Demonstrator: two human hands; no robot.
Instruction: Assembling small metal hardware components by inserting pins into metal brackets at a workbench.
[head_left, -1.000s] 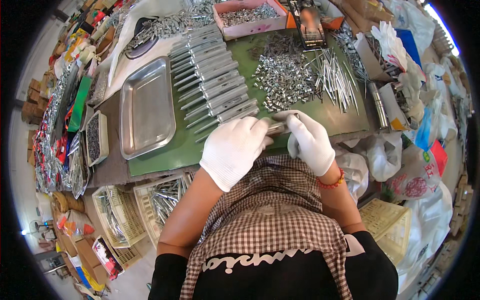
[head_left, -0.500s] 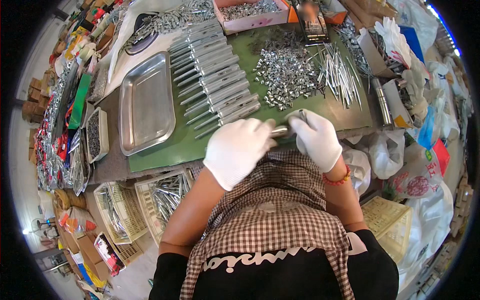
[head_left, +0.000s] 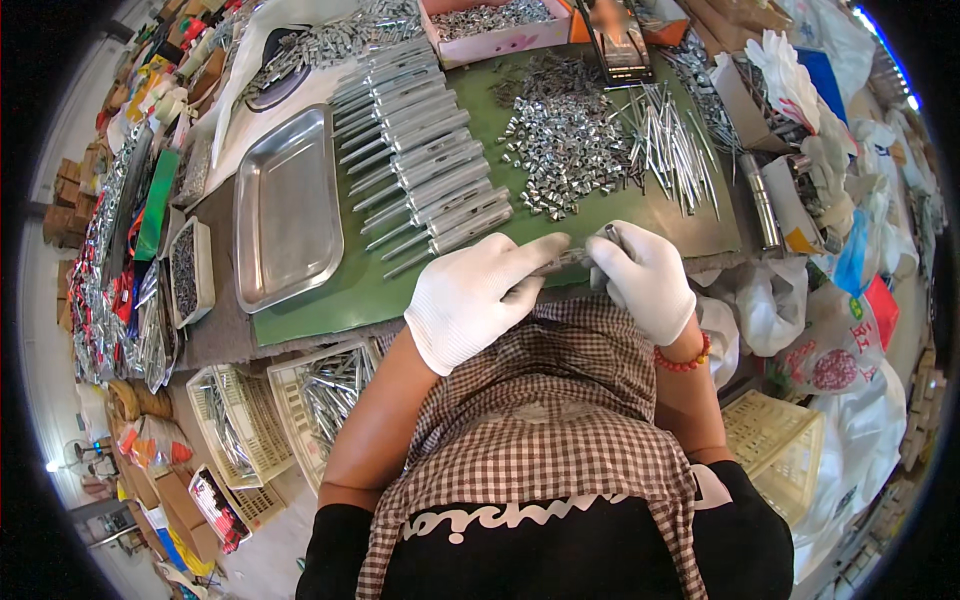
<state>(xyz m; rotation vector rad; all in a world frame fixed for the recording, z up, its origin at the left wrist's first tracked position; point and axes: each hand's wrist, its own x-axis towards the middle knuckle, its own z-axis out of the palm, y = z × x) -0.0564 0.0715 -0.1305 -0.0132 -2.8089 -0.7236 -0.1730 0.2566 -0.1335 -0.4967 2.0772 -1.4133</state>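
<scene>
Both hands wear white knit gloves and meet over the near edge of the green work mat. My left hand pinches a small shiny metal piece between thumb and fingers; blur and the fingers hide its exact shape. My right hand is closed at the piece's other end, and a short dark metal rod pokes up from its curled fingers. Just beyond the hands lies a heap of small silvery metal caps. To the left, a column of slim metal tubes with thin rods lies in rows.
A steel tray sits left on the mat. Long thin metal rods and dark small parts lie farther back, near a pink box of parts. Plastic baskets stand below the left edge; white bags hang at right.
My left index finger has stretched out along the metal piece, and its thumb has spread lower. My right hand has shifted slightly right and down. The view has moved a little.
</scene>
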